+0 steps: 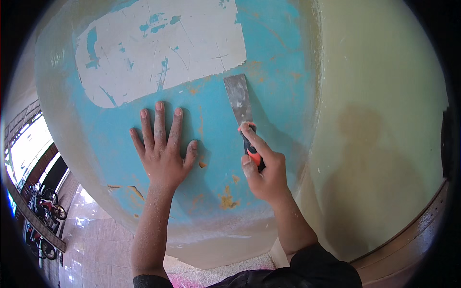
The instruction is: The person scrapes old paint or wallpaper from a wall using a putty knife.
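Observation:
My left hand [163, 158] lies with spread fingers on a curved turquoise surface [110, 144], which has worn orange patches and small chipped spots. My right hand [264, 173] grips a scraper [240, 100] with a black and orange handle, index finger extended along it. The wide metal blade points up toward the lower right corner of a pale rectangular patch [158, 48] with rounded corner, scratches and turquoise showing through. The blade tip is just below that patch's edge; whether it touches the surface I cannot tell. My left fingertips are below the patch.
A pale green wall [370, 67] bearing my shadow stands at the right, with a dark curved edge along its bottom. At the left, beyond a railing, are parked motorcycles [48, 204] and a glossy tiled floor [91, 240]. A rough speckled surface shows at the bottom.

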Tool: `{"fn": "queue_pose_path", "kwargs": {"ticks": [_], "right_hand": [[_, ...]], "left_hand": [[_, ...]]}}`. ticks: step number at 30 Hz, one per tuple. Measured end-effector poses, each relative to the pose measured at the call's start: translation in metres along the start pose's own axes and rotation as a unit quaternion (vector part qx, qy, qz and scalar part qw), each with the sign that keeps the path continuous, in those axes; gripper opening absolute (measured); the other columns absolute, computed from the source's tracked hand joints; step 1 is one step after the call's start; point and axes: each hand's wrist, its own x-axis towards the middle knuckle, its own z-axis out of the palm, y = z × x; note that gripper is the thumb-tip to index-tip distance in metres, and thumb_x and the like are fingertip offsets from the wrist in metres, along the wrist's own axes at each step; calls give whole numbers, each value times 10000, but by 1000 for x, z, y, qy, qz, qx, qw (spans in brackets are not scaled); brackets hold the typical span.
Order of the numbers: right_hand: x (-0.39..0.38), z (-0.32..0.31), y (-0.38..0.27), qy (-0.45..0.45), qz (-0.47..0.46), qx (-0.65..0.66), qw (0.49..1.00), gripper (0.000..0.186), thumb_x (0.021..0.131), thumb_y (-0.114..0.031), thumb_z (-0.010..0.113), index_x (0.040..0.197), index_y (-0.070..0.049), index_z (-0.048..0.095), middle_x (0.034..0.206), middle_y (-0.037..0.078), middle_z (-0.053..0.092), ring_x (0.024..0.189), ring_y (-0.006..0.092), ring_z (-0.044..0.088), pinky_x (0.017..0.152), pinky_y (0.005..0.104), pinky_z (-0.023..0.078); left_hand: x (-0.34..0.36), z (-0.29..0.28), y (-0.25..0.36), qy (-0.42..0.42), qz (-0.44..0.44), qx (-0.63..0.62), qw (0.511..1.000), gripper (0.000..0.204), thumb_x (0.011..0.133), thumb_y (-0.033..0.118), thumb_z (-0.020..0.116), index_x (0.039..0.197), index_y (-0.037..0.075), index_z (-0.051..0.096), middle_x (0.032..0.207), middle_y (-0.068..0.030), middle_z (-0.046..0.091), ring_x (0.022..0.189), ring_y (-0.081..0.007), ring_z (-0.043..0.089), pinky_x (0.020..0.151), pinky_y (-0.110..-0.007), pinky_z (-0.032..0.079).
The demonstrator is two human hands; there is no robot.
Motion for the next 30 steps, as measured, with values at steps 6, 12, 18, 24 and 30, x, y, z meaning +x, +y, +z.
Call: {"fn": "queue_pose_path", "kwargs": {"ticks": [6,12,18,24,30], "right_hand": [[-8,11,6,-19,23,-3,1000,589,876,-5,598,1455,-77,515,1024,124,739,628,193,668,622,290,532],[4,12,1,-1,-17,-2,1000,590,879,-33,601,1460,-89,515,1040,142,731,622,205,659,620,302,533],[-15,20,4,-42,27,8,999,591,875,-32,596,1458,-85,516,1019,140,728,617,205,661,615,307,533],[4,25,-8,-39,8,4,999,613,862,-19,594,1465,-92,512,1002,121,730,600,205,652,618,309,534],[-7,39,3,14,-39,-5,999,610,866,-21,602,1465,-94,511,1001,123,731,598,200,645,621,303,532]], "left_hand": [[-4,0,-8,4,15,-9,1000,674,941,511,518,1538,212,428,1657,-116,261,1544,-373,160,1207,-633,55],[-1,-9,-41,3,15,20,1000,678,946,515,516,1543,208,420,1650,-114,278,1540,-372,175,1212,-621,78],[-6,-12,-93,51,-31,42,997,657,980,520,453,1547,190,410,1652,-128,270,1539,-380,177,1207,-624,91],[-16,-9,-95,52,-41,54,996,681,1007,579,348,1544,164,412,1648,-133,277,1539,-381,171,1206,-624,82],[-17,-8,-92,53,-47,47,996,639,990,545,395,1529,207,449,1646,-114,293,1537,-375,188,1205,-627,82]]}}
